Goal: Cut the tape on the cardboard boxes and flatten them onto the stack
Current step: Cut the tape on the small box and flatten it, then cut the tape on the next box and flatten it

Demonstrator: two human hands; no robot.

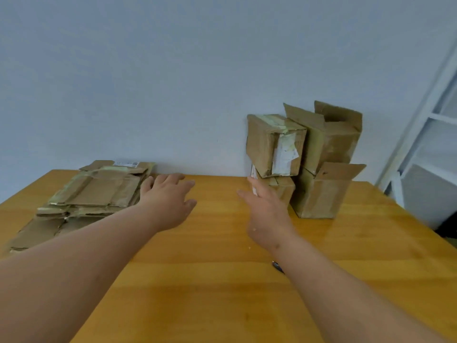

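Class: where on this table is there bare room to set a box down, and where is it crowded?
Bare wood lies between the flattened stack and the boxes, beyond both hands, and across the near table between the forearms. The far right, by the wall, is crowded with boxes.

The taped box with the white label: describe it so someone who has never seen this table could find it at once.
On the wooden table, look to the far right cluster of boxes against the wall. The taped box sits tilted on the left, on top of a smaller box. Unlike the open-flapped boxes beside it, it is sealed and carries a white label.
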